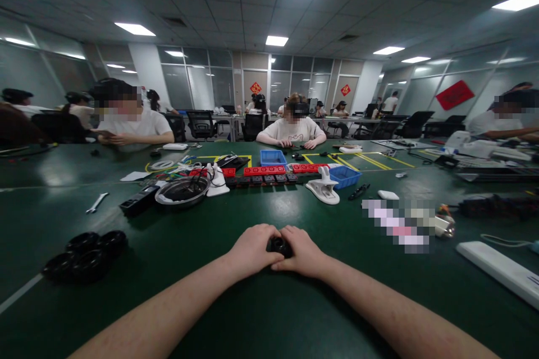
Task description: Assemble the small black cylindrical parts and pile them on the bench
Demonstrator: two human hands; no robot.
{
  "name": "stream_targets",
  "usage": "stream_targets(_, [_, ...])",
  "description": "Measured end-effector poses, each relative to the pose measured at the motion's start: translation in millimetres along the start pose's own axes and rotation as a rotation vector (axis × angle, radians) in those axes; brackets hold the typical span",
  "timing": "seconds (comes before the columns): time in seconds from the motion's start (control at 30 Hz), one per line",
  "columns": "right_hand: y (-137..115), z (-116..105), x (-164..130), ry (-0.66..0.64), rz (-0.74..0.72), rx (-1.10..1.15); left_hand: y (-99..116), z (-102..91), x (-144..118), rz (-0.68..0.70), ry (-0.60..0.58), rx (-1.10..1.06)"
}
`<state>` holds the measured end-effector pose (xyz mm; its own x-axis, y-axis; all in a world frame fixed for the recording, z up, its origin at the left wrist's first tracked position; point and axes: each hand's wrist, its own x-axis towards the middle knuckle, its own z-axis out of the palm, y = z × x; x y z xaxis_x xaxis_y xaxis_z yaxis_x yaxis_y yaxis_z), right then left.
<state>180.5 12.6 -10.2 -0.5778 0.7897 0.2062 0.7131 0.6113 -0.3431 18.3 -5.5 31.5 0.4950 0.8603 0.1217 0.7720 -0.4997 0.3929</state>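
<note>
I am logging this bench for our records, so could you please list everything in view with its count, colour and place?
small part: one, black, held between both hands at table centre
round parts: a cluster, count unclear, black, near left
wrench: one, silver, left
power strip: one, black, left of the bowl
bowl: one, metal, holding black cables
socket modules: a row, red, mid-table
bins: two, blue, mid-table
clamp: one, white, beside the nearer bin
long strip: one, white, near right
table: one, dark green
co-workers: several, seated opposite and at both sides
left hand: fingers curled on the small part
right hand: fingers curled on the small part
</note>
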Motion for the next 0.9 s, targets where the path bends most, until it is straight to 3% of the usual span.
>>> stream_targets(0.13, [12.0, -11.9, 1.7, -0.199, -0.152, 0.209, -6.4, -10.5, -0.2, 0.127, -0.107, -0.09])
stream_targets(0.27, [17.2, -18.0, 2.6, -0.263, -0.198, 0.282, -7.1, -16.6, -0.5, 0.132, -0.171, -0.11])
stream_targets(0.47, [14.8, -10.7, 3.9, -0.198, -0.179, 0.245, -4.6, -12.6, -0.8, 0.087, -0.119, -0.043])
stream_targets(0.73, [-2.0, 9.3, -0.5, 0.006, 0.106, -0.015, 12.4, -3.5, -4.0, -0.132, 0.019, 0.164])
stream_targets(0.9, [-8.9, 7.9, -1.7, 0.042, 0.096, -0.137, 16.9, -2.1, -3.6, -0.103, 0.037, 0.229])
